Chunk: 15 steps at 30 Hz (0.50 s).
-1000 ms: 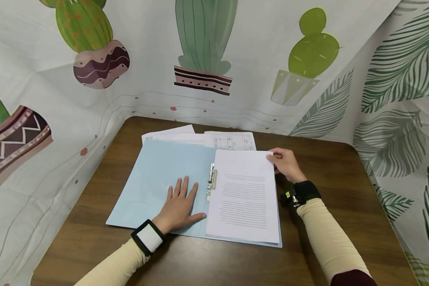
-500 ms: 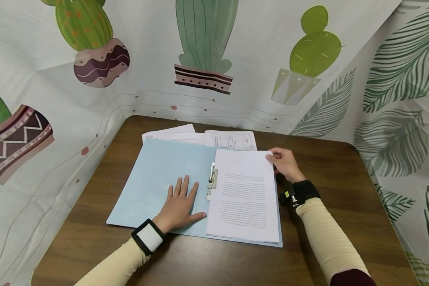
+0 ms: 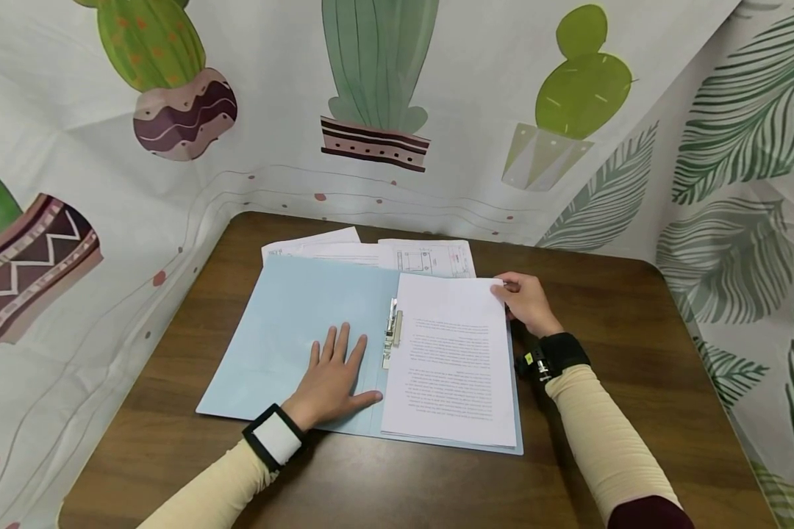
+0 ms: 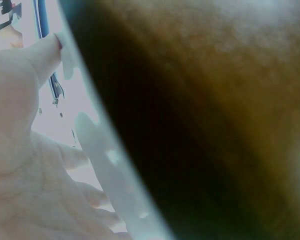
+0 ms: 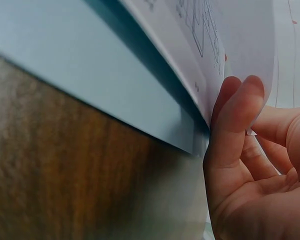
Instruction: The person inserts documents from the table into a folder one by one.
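Observation:
A light blue folder [image 3: 284, 323] lies spread open on the table, with a metal clip [image 3: 393, 334] at its spine. Printed paper sheets [image 3: 450, 367] are stacked on its right side. My left hand [image 3: 331, 382] rests flat on the left cover, fingers spread, thumb near the spine. At the stack's far right corner, my right hand [image 3: 528, 301] pinches the paper between thumb and fingers. The right wrist view shows the top sheet [image 5: 245, 40] lifted and curved at the thumb, with a line drawing on the page [image 5: 190, 30] beneath it.
Loose papers [image 3: 430, 258] stick out from behind the folder, one bearing a diagram. The wooden table [image 3: 609, 323] meets a cactus-print cloth [image 3: 463, 95] at its back and sides. A black camera strap [image 3: 564, 354] is on the right wrist.
The view has tilted very slightly. Both hands hold nearly the same place, and the folder and sheets look unmoved.

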Each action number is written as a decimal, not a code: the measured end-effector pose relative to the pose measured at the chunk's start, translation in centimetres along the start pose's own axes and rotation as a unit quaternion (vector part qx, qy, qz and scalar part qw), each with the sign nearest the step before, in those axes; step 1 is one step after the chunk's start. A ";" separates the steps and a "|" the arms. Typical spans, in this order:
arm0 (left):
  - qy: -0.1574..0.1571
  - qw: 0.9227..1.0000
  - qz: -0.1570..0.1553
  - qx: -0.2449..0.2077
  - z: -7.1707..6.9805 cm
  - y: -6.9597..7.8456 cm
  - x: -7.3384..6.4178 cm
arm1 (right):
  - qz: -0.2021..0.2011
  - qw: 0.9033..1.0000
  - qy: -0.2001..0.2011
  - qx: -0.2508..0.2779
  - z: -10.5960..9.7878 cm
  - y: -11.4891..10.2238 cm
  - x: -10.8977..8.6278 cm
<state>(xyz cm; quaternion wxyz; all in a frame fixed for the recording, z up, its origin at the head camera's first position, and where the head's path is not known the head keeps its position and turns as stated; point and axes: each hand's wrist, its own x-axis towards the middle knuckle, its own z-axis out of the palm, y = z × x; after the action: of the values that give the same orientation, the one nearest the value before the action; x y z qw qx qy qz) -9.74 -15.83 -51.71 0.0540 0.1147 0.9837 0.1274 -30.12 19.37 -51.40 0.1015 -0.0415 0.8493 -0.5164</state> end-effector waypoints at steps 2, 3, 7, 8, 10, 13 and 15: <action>0.001 1.000 0.000 0.002 0.0 0.0 0.0 | 0.000 1.000 0.001 -0.001 0.0 0.0 0.0; 0.001 1.000 0.000 0.003 0.0 0.0 0.0 | 0.000 1.000 0.002 -0.002 0.0 0.0 0.0; 0.002 1.000 -0.002 0.003 0.0 0.0 0.0 | -0.003 1.000 0.008 -0.008 0.1 0.2 0.0; 0.001 1.000 -0.003 0.002 0.0 0.0 0.0 | -0.005 1.000 0.010 -0.009 0.1 0.2 0.0; 0.000 1.000 -0.004 0.001 0.0 0.0 0.0 | -0.009 1.000 0.014 -0.013 0.2 0.4 0.0; -0.001 1.000 -0.005 0.002 0.1 0.0 0.1 | -0.012 1.000 0.019 -0.017 0.4 0.4 -0.2; -0.001 1.000 -0.005 0.003 0.1 0.0 0.1 | -0.011 0.999 0.022 -0.022 0.5 0.4 -0.3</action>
<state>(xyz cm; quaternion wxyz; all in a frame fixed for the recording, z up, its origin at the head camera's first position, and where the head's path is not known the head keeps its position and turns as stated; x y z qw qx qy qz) -9.84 -15.80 -51.84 0.0556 0.1100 0.9846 0.1241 -29.67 19.13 -51.94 0.0762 -0.0412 0.8619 -0.4995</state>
